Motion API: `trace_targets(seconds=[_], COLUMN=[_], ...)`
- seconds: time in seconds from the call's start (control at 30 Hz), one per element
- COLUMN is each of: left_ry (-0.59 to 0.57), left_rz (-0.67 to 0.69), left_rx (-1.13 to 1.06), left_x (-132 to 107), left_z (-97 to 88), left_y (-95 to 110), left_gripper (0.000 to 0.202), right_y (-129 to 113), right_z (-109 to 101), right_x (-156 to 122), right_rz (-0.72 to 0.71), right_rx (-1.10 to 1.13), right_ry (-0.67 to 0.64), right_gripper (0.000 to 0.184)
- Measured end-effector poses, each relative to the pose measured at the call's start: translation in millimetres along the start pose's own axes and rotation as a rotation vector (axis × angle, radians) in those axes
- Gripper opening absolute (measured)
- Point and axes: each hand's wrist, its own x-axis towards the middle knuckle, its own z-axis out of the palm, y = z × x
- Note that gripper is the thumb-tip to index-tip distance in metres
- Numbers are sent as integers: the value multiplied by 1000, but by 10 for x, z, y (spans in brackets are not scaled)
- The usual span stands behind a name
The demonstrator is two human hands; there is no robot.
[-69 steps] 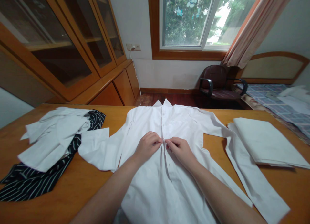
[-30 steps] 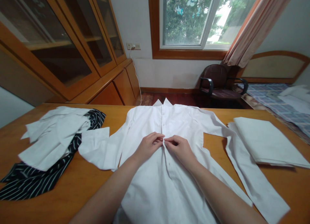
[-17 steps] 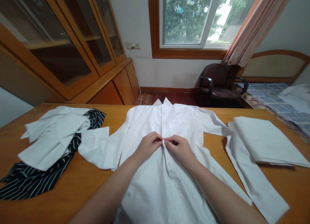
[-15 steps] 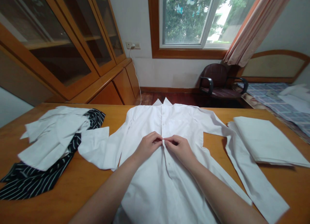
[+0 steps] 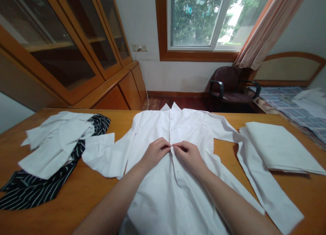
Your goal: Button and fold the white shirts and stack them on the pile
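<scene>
A white long-sleeved shirt (image 5: 155, 194) lies front up on the table, its collar pointing away from me and its sleeves spread to both sides. My left hand (image 5: 158, 152) and my right hand (image 5: 187, 153) meet at the middle of its front placket. Both hands are closed, fingertips pinching the placket edge from either side. Small buttons show above my fingers, along the upper placket. Any button between the fingertips is too small to make out. Below the hands the placket edge stands slightly raised and wavy.
On the left, crumpled white cloth (image 5: 58, 136) lies over black-and-white striped fabric (image 5: 38, 191). A folded white cloth (image 5: 282, 147) lies at the right, touching the shirt's sleeve. Beyond the wooden table (image 5: 102, 197) stand a glass-door cabinet (image 5: 107, 75), an armchair (image 5: 226, 82) and a bed (image 5: 287, 96).
</scene>
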Motion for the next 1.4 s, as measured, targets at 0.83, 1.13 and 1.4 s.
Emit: trace_targets(seconds=[0.83,1.13,1.4], left_ry=[-25,-19,-2], left_rz=[59,69,-35], left_rx=[-39,-25,-63], left_x=[-11,-10,-10], left_z=[3,0,-12], left_y=[-23,4,85], left_gripper=[12,12,10], right_y=[29,7,-4], right_z=[20,27,22], right_x=[15,24,24], right_rz=[44,81,98], right_rx=[-75,-44,-37], right_ry=[-65,-76,-60], right_gripper=[13,13,14])
